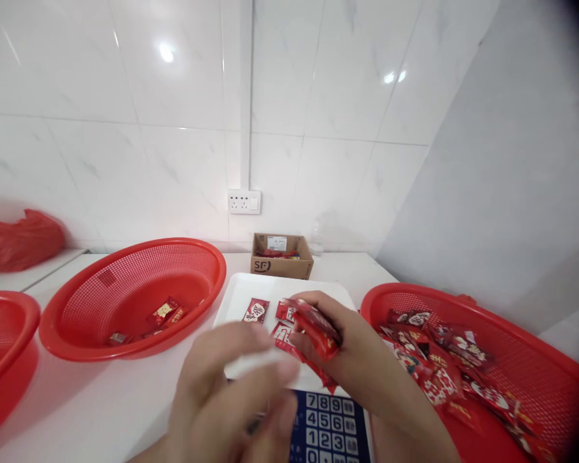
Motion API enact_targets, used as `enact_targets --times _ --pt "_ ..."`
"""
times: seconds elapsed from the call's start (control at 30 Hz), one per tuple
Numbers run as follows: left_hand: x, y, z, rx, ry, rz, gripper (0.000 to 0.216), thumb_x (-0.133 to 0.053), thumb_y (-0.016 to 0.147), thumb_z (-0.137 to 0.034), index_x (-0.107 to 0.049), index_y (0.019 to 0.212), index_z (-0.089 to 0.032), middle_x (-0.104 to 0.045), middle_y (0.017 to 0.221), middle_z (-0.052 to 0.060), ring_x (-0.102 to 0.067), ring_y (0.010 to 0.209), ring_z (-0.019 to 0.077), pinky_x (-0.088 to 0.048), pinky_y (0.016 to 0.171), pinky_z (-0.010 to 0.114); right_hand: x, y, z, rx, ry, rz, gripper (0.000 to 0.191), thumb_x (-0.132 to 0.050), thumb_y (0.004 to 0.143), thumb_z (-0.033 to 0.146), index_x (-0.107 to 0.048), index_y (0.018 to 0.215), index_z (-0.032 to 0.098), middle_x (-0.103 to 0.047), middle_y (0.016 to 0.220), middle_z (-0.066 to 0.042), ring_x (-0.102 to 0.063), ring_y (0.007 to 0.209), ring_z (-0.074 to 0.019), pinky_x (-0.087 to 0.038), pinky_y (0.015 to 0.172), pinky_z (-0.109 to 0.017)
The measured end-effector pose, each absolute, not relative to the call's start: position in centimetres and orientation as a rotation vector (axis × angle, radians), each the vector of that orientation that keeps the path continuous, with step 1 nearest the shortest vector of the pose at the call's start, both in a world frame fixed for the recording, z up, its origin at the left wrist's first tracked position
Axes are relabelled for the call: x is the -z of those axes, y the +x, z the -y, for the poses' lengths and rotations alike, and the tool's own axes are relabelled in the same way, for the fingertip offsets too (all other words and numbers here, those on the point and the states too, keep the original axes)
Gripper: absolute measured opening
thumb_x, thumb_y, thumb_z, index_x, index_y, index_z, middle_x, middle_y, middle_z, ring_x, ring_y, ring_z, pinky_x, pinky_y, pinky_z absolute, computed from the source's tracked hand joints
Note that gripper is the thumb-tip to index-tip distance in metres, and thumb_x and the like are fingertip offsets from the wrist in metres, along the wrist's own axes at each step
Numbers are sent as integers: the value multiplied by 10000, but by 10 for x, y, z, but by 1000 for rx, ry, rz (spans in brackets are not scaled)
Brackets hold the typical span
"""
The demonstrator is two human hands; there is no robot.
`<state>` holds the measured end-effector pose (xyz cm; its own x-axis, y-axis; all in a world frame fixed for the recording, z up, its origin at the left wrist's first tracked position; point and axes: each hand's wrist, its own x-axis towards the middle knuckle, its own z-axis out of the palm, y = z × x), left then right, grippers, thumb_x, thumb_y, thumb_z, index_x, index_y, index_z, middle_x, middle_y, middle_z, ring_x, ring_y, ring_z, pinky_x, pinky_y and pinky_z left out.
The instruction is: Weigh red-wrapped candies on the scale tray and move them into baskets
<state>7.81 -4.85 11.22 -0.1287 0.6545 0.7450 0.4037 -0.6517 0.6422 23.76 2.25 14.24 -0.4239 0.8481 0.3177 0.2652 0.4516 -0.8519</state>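
Note:
My right hand (352, 347) is closed around a few small red snack packets (318, 328), held above the white weighing tray of a digital scale (241, 286). Just left of it, my left hand (226, 386) is blurred by motion, its fingers curved and apart with nothing visible between them. It hovers over the front of the scale and covers part of the blue number keypad (325, 421). On the tray lie a red packet (257, 310) with white lettering and, partly hidden behind my right hand, another red packet (284, 334).
A red basket (386, 296) with many red packets stands at right. Another red basket (135, 254) at left holds several packets, with a further red basket (9, 302) beside it. Behind the scale sit a cardboard box (282, 267) and a clear bottle (317, 238). A red bag (19, 241) lies far left.

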Motion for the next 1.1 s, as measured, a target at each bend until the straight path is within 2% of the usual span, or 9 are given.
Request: enact_targets --times 0.1,0.2,0.27,0.37,0.47,0.7,0.87,1.0,1.1 --pt "-127 73 32 -1704 2268 -1215 474 -608 840 -129 -539 1276 -301 -570 1276 53 -484 1232 244 -447 1009 385 -143 237 -18 -1052 -786 2016 306 -598 792 124 -639 1068 250 -699 970 2 -648 852 -161 -535 763 -283" --pt "-135 69 20 -1555 2407 -1076 306 -551 884 -114 -599 1148 -260 -658 1147 40 -510 1214 213 -422 1035 377 -142 236 -18 -1136 -727 2075 340 -634 778 123 -648 1095 246 -705 991 -11 -650 863 -167 -534 765 -280" --pt "-135 69 18 -1597 2352 -1015 227 -548 887 -108 -624 1046 -251 -696 1031 26 -558 1143 200 -443 1003 360 -142 235 -19 -1220 -682 2058 378 -654 758 103 -643 1106 251 -703 997 -6 -649 887 -166 -528 787 -276" --pt "-132 68 19 -1668 2173 -1034 206 -554 889 -124 -628 1031 -253 -686 956 22 -600 1013 179 -495 878 304 -142 235 -19 -1336 -634 1975 396 -683 753 143 -613 1131 241 -687 1023 -18 -637 944 -173 -510 857 -303" --pt "-130 67 20 -1668 2017 -1021 198 -534 909 -150 -629 1040 -263 -660 904 15 -609 901 158 -505 779 270 -140 235 -18 -1436 -650 1891 473 -712 759 236 -549 1203 233 -671 987 -33 -631 875 -165 -527 795 -311" --pt "-130 67 20 -1766 1696 -1061 100 -557 920 -213 -635 956 -264 -642 873 -22 -586 847 112 -479 766 199 -131 238 -20 -1437 -589 1794 456 -621 875 399 -505 1308 314 -659 886 -16 -604 781 -135 -509 668 -264" --pt "-134 70 23 -1772 1340 -834 38 -609 896 -271 -645 901 -260 -644 840 -53 -567 734 55 -484 712 122 -133 235 -18 -1468 -576 1573 357 -619 854 484 -644 1154 292 -703 900 -52 -641 835 -180 -508 726 -299" --pt "-136 70 21 -1678 1138 -716 75 -649 867 -291 -624 849 -222 -642 734 -53 -588 658 53 -498 652 127 -137 226 -5 -1325 -715 1330 222 -621 850 455 -679 924 254 -694 787 -37 -596 631 -151 -461 550 -253" --pt "-137 69 20 -1606 1067 -631 120 -656 860 -284 -598 799 -199 -630 671 -54 -587 583 51 -494 578 130 -140 224 2 -1297 -749 1300 268 -616 831 492 -620 784 228 -645 665 -27 -531 524 -141 -407 479 -252"
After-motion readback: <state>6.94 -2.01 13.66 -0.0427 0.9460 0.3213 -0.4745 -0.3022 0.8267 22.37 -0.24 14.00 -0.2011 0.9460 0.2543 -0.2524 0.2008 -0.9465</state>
